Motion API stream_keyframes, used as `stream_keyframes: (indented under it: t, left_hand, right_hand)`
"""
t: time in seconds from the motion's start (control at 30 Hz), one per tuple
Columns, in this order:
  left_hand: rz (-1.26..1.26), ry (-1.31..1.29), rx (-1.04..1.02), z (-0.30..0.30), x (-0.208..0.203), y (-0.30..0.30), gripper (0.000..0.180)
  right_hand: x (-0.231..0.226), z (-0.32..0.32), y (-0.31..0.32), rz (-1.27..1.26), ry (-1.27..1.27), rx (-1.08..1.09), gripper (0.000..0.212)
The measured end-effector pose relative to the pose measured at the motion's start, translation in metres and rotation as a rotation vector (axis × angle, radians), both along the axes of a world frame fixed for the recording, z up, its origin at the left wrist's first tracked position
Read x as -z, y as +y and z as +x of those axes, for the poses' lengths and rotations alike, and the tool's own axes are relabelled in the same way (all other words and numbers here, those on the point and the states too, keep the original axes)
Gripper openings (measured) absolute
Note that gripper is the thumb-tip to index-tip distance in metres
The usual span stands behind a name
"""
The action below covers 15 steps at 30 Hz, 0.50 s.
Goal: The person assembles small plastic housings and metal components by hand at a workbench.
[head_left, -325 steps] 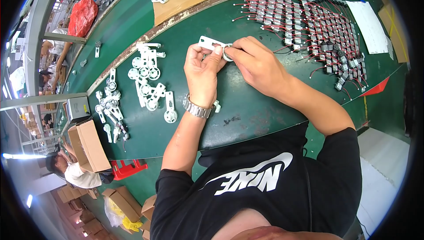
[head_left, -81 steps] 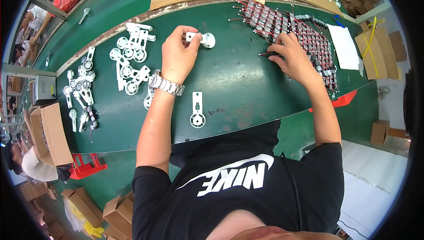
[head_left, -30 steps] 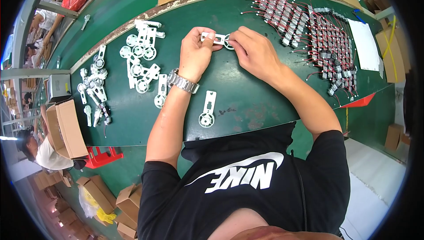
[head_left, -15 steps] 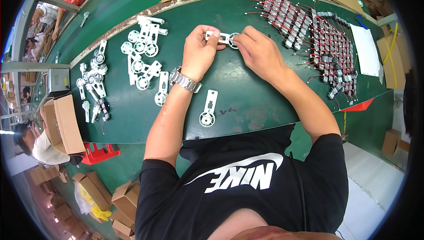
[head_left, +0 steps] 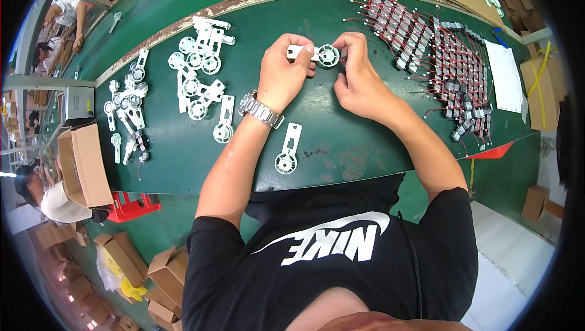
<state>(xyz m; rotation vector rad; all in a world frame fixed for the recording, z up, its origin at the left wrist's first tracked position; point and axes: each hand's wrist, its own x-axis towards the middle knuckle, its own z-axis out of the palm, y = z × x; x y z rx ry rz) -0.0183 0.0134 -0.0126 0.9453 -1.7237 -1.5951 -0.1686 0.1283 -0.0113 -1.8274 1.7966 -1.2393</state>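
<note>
One white bracket (head_left: 329, 57) over green bench (head_left: 341, 124): L hand (head_left: 284, 68) pinches flat end; R hand (head_left: 362, 78), half-open nr. round end, nothing visibly held. One-sided grip may slip, tipping it.

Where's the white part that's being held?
Head view, upper middle: the white part is over the green table, gripped in the left hand, just left of the right hand.
</note>
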Motion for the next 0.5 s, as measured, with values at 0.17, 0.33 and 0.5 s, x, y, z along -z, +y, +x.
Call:
stream_keyframes:
  t: [0.17, 0.33, 0.5]
  left_hand:
    - [-0.016, -0.013, -0.030, 0.002, -0.002, 0.000, 0.016]
    - [-0.253, -0.151, -0.058, 0.002, 0.003, 0.000, 0.021]
    - [-0.280, -0.170, -0.062, 0.003, 0.001, 0.003, 0.020]
  right_hand:
    - [-0.004, -0.010, 0.002, 0.017, -0.110, 0.080, 0.036]
    - [-0.003, -0.015, 0.002, -0.082, 0.011, 0.002, 0.033]
    - [-0.011, -0.004, 0.003, -0.109, 0.091, 0.001, 0.032]
